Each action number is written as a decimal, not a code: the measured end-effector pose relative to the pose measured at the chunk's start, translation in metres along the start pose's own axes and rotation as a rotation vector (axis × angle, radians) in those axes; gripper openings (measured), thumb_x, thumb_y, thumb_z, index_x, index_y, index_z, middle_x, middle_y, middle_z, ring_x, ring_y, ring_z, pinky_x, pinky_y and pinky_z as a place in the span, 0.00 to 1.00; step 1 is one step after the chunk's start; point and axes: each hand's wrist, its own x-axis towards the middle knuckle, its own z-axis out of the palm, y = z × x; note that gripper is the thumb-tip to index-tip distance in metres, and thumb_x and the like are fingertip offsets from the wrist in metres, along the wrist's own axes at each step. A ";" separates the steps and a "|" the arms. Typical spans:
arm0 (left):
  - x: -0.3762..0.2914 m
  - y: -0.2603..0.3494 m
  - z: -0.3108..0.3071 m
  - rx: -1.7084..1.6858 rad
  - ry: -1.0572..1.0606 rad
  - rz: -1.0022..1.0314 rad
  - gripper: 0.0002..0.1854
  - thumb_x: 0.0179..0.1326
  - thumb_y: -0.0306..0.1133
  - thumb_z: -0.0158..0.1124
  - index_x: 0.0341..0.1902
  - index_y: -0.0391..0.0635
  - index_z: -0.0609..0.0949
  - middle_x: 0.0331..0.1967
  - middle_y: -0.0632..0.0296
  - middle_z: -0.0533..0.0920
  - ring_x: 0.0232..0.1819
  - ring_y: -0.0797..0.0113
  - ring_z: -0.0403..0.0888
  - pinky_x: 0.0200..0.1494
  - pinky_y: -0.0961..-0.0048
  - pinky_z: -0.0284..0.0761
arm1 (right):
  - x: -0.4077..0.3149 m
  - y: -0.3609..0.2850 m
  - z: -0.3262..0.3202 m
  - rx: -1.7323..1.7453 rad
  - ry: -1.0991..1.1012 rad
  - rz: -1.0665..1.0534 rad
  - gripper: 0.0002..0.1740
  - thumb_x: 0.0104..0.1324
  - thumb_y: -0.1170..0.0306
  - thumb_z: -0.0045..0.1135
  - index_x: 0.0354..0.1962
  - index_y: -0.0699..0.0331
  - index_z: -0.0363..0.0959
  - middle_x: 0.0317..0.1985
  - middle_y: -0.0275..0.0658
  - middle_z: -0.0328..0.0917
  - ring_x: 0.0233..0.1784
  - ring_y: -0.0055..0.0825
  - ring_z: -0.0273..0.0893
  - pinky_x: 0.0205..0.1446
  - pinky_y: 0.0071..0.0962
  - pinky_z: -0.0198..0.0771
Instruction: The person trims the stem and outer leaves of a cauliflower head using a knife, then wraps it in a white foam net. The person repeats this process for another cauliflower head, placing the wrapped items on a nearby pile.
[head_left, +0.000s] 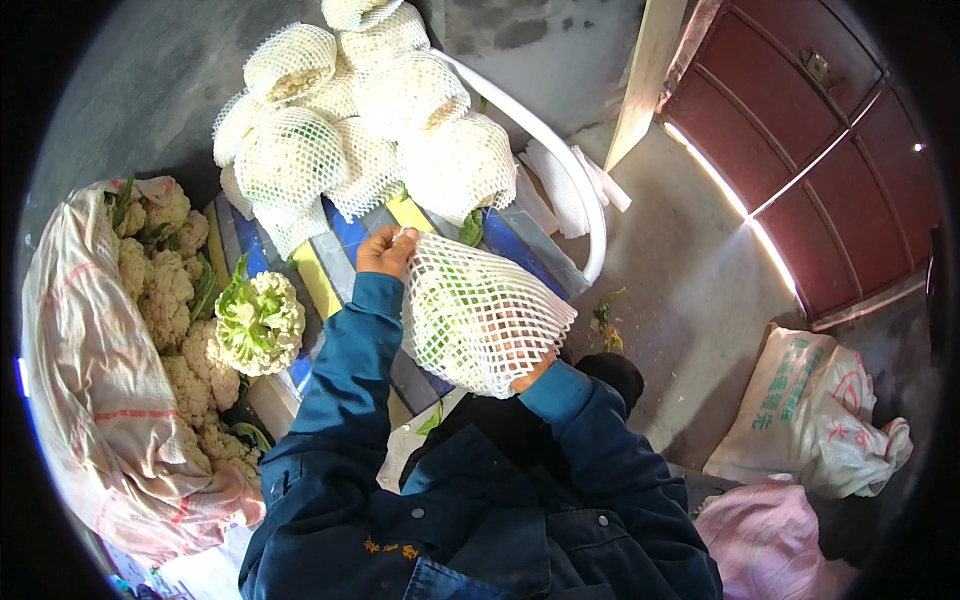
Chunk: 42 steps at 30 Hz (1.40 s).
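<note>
A white foam mesh sleeve (480, 322) is stretched around a cauliflower head in front of me, its green parts showing through the net. My left hand (388, 253) pinches the upper left edge of the sleeve. From the lower right, my right hand (529, 367) reaches inside the mesh against the cauliflower; the net partly hides its fingers. A bare cauliflower (260, 322) lies stem side up left of my left forearm. Beyond my hands, several cauliflowers in foam mesh (292, 157) are piled on a striped board or table (322, 277).
An open woven sack (97, 360) of bare cauliflowers stands at left. A white tube (540, 135) curves by the table's right side, near flat foam sleeves (559, 187). At right are a red metal door (810, 127), a printed white sack (787, 405) and a pink sack (765, 532).
</note>
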 end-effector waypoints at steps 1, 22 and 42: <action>-0.001 0.003 -0.001 -0.007 0.017 0.011 0.09 0.66 0.32 0.68 0.34 0.38 0.82 0.26 0.68 0.81 0.26 0.81 0.72 0.29 0.78 0.69 | -0.002 0.001 0.001 0.000 0.002 0.008 0.25 0.65 0.62 0.57 0.59 0.59 0.74 0.59 0.48 0.76 0.62 0.50 0.73 0.67 0.49 0.65; -0.077 0.026 0.048 0.996 -0.437 0.743 0.30 0.64 0.46 0.64 0.67 0.45 0.76 0.68 0.45 0.72 0.72 0.42 0.65 0.75 0.46 0.52 | 0.016 0.009 -0.042 0.221 0.043 0.074 0.23 0.61 0.68 0.61 0.54 0.64 0.77 0.56 0.50 0.78 0.58 0.49 0.77 0.64 0.45 0.69; -0.082 0.013 0.056 1.342 -0.458 0.823 0.38 0.63 0.64 0.57 0.71 0.56 0.73 0.67 0.40 0.71 0.70 0.38 0.67 0.75 0.38 0.45 | -0.068 0.010 -0.052 0.675 0.163 0.583 0.08 0.67 0.73 0.65 0.37 0.70 0.78 0.27 0.28 0.77 0.32 0.11 0.68 0.35 0.21 0.67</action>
